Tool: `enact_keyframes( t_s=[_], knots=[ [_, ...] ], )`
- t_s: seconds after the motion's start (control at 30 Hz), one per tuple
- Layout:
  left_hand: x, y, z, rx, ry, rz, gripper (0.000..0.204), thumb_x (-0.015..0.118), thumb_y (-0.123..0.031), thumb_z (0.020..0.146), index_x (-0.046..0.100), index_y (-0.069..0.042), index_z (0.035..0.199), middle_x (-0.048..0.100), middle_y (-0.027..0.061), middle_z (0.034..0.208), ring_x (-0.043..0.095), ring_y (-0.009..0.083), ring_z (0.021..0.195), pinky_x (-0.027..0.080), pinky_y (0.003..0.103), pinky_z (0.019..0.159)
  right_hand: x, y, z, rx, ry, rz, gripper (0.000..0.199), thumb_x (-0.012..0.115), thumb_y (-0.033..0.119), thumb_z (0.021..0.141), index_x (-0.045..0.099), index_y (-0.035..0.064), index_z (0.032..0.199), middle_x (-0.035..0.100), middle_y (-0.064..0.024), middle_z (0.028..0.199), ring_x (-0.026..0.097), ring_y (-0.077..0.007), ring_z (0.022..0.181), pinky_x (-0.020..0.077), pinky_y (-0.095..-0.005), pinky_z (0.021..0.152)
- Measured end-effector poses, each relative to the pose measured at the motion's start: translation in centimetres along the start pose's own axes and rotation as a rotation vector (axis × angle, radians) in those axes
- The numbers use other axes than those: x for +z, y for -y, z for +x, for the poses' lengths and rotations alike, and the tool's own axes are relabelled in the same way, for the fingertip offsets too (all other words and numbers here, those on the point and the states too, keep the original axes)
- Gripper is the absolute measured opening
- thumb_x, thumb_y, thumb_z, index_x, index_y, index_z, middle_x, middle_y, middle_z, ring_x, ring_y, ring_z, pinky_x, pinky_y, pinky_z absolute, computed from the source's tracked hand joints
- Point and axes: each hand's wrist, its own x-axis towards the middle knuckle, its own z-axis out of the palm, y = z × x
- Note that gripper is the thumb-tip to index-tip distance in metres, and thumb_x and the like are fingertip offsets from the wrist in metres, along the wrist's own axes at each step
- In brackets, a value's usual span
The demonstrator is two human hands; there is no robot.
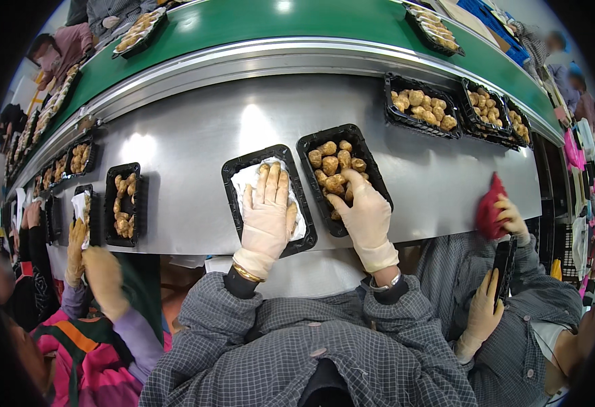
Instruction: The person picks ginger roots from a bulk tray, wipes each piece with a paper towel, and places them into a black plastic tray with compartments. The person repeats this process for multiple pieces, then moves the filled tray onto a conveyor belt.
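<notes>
My left hand (266, 214), in a pale glove, lies flat with its fingers stretched over a black tray (228, 178) lined with crumpled white cloth or paper (243, 178). Brown shows at the fingertips and beside the palm; what lies beneath is hidden. To the right stands a second black tray (304, 148), holding many knobbly brown tubers (330, 164), potato-like in look. Into it reaches my gloved right hand (365, 214), thumb and fingers closed around one tuber (335, 183). The curled fingers partly cover their grip.
Several filled trays (423, 112) stand at the back right. Another tray (122, 203) sits on the left. Beyond the metal table (195, 115) runs a green conveyor belt (297, 26) carrying trays. On the right a co-worker's hand (512, 216) holds a red cloth (493, 209); another person works on the left.
</notes>
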Motion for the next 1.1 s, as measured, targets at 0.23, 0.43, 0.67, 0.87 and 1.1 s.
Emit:
enact_keyframes(
  t_s=[0.23, 0.43, 0.67, 0.87, 1.1],
  knots=[
    [0.4, 0.2, -0.1, -0.010, -0.005, 0.005, 0.063, 0.055, -0.025, 0.090, 0.035, 0.000, 0.145, 0.030, 0.0159, 0.154, 0.025, 0.0314, 0.145, 0.019, 0.052, 0.115, -0.8, -1.2, 1.9, 0.116, 0.135, -0.093, 0.024, 0.072, 0.024, 0.079, 0.066, 0.0115, 0.099, 0.067, -0.0073, 0.086, 0.066, -0.0278, 0.080, 0.0516, -0.0392, 0.067],
    [0.3, 0.0, -0.2, 0.001, -0.023, 0.018, 0.062, 0.055, -0.027, 0.090, 0.038, 0.000, 0.143, 0.032, 0.0155, 0.153, 0.026, 0.0309, 0.144, 0.020, 0.052, 0.114, -0.7, -0.6, 1.5, -0.267, -0.005, -0.224, 0.022, 0.076, 0.012, 0.068, 0.067, 0.0070, 0.088, 0.057, -0.0130, 0.126, 0.052, -0.0326, 0.119, 0.0451, -0.0401, 0.093],
    [0.3, 0.0, -0.1, 0.000, -0.024, 0.040, 0.062, 0.055, -0.027, 0.090, 0.038, 0.000, 0.143, 0.033, 0.0158, 0.153, 0.027, 0.0308, 0.144, 0.021, 0.052, 0.114, 0.7, -1.0, 1.1, -0.266, 0.182, -0.270, 0.015, 0.075, 0.014, 0.067, 0.068, 0.0019, 0.071, 0.052, -0.0182, 0.137, 0.045, -0.0354, 0.129, 0.0384, -0.0438, 0.103],
    [0.3, -0.1, -0.1, -0.008, 0.001, -0.019, 0.064, 0.054, -0.022, 0.090, 0.033, 0.000, 0.146, 0.029, 0.0165, 0.154, 0.025, 0.0318, 0.145, 0.019, 0.053, 0.115, 0.4, -1.2, 1.1, -0.134, 0.088, -0.086, 0.019, 0.077, 0.014, 0.066, 0.067, 0.0005, 0.074, 0.051, -0.0168, 0.137, 0.042, -0.0342, 0.131, 0.0381, -0.0444, 0.103],
    [0.5, 0.0, -0.3, -0.004, -0.033, -0.003, 0.063, 0.055, -0.022, 0.089, 0.035, -0.001, 0.145, 0.032, 0.0165, 0.152, 0.027, 0.0319, 0.143, 0.021, 0.053, 0.114, -1.4, 0.7, -0.2, 0.502, 0.071, 0.759, 0.031, 0.073, 0.001, 0.078, 0.062, 0.0025, 0.107, 0.063, -0.0128, 0.117, 0.065, -0.0200, 0.097, 0.0546, -0.0318, 0.080]
  ],
)
